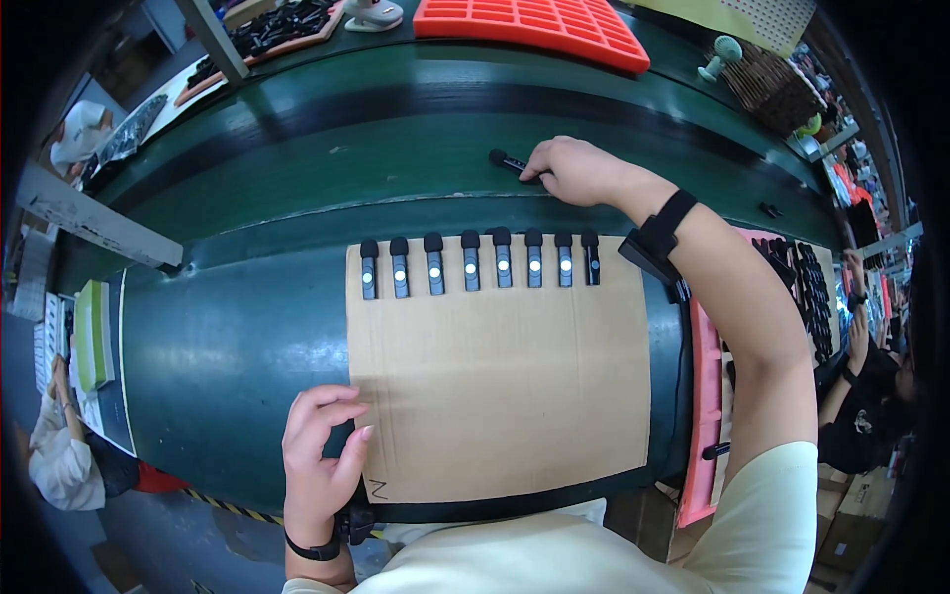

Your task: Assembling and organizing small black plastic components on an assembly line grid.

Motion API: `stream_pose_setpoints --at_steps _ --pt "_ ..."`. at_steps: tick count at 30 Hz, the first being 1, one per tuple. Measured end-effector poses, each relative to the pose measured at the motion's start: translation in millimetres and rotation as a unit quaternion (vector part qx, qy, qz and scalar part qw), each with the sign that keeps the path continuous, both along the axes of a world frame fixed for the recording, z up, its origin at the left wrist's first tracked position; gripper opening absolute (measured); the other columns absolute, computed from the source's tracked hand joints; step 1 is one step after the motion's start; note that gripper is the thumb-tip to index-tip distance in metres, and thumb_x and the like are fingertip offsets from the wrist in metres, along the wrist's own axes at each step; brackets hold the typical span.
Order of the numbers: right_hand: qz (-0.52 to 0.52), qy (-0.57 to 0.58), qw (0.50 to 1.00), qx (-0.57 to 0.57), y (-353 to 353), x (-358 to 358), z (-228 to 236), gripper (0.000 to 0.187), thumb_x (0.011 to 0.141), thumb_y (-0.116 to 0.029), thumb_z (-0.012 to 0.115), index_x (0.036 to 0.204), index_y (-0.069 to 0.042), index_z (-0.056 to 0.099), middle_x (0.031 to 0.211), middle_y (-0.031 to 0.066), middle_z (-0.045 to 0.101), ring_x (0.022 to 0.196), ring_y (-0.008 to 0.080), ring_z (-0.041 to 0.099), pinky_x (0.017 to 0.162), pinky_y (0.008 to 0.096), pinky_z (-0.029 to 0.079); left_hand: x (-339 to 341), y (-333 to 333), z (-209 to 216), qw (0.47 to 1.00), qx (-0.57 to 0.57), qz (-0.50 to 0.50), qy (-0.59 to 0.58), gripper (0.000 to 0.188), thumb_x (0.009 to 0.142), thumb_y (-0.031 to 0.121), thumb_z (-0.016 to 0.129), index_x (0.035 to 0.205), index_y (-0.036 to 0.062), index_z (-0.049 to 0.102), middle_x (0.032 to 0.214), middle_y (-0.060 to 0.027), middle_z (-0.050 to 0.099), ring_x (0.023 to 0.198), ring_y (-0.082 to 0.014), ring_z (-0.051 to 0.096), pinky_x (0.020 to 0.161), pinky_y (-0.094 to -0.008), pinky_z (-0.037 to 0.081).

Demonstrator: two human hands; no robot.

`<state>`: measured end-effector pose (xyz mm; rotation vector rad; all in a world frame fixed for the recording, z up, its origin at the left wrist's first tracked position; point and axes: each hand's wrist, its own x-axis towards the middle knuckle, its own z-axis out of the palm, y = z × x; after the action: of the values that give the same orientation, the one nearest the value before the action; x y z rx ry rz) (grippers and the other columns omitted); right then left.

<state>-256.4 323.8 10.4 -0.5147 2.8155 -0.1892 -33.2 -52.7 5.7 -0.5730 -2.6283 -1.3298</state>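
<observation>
My right hand [569, 170] reaches over the green belt surface, its fingers closed around a small black clip-on microphone [509, 162] with a round foam tip pointing left. Near me lies a flat sheet of brown cardboard [495, 396]. Along its far edge stretches a row of several similar microphones [434, 265], foam tips facing away from me; most show a pale round spot, while the rightmost one [592, 259] looks darker and narrower. By the sheet's left edge, my left hand [325, 445] is open with fingers slightly curled and nothing in it.
A red compartment tray [534, 28] stands at the back. To my right, a pink tray [705, 426] holds many black pieces. A wicker basket [782, 94] sits far right, and a green box [92, 337] at far left. Other people work at both sides.
</observation>
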Motion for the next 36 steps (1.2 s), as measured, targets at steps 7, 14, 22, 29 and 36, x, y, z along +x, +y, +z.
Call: stream_pose_setpoints --at_steps 7,14,22,29,36 --pt "0.068 -0.103 0.941 -0.314 -28.9 85.3 63.2 0.024 0.087 -0.001 0.058 0.106 -0.007 0.072 0.111 0.0119 0.066 0.103 0.025 0.063 0.095 0.0344 0.048 0.4 13.5 24.7 0.995 -0.011 -0.019 0.094 0.028 0.074 0.0 0.07 0.101 0.0004 0.065 0.107 -0.0189 0.064 0.101 -0.0304 0.062 0.091 -0.0385 0.048" --pt "0.046 -0.347 0.784 -0.513 -56.3 216.6 81.8 0.021 0.084 0.004 0.064 0.104 0.001 0.07 0.108 0.0126 0.067 0.104 0.0219 0.063 0.095 0.0323 0.048 3.1 51.2 52.2 0.976 0.069 -0.194 0.064 0.035 0.071 -0.001 0.076 0.104 -0.0012 0.065 0.108 -0.0196 0.066 0.095 -0.0314 0.065 0.084 -0.0387 0.052" --pt "-0.079 -0.114 0.838 -0.529 -76.1 284.4 66.0 0.024 0.081 0.0 0.073 0.104 0.002 0.067 0.095 0.0124 0.065 0.088 0.0201 0.061 0.078 0.0279 0.049 22.6 69.8 38.8 0.97 0.116 -0.209 0.051 0.032 0.072 0.001 0.08 0.1 -0.0031 0.066 0.094 -0.0156 0.069 0.086 -0.0273 0.067 0.074 -0.0329 0.053" --pt "-0.041 0.102 0.834 -0.54 -83.6 295.4 24.3 0.029 0.076 -0.001 0.077 0.104 0.0 0.068 0.087 0.0105 0.063 0.075 0.0235 0.058 0.065 0.032 0.047 29.6 83.2 24.6 0.971 0.121 -0.197 0.06 0.03 0.074 0.003 0.08 0.1 -0.0032 0.067 0.089 -0.0151 0.069 0.081 -0.0266 0.067 0.073 -0.0327 0.053" --pt "0.008 0.16 0.839 -0.519 -75.7 294.0 12.3 0.029 0.075 0.0 0.077 0.103 0.0 0.068 0.087 0.0088 0.065 0.076 0.0228 0.059 0.066 0.0306 0.046 33.9 85.5 23.6 0.97 0.124 -0.21 -0.007 0.029 0.075 0.002 0.079 0.101 -0.0041 0.066 0.088 -0.0147 0.069 0.079 -0.0254 0.067 0.073 -0.0326 0.053"
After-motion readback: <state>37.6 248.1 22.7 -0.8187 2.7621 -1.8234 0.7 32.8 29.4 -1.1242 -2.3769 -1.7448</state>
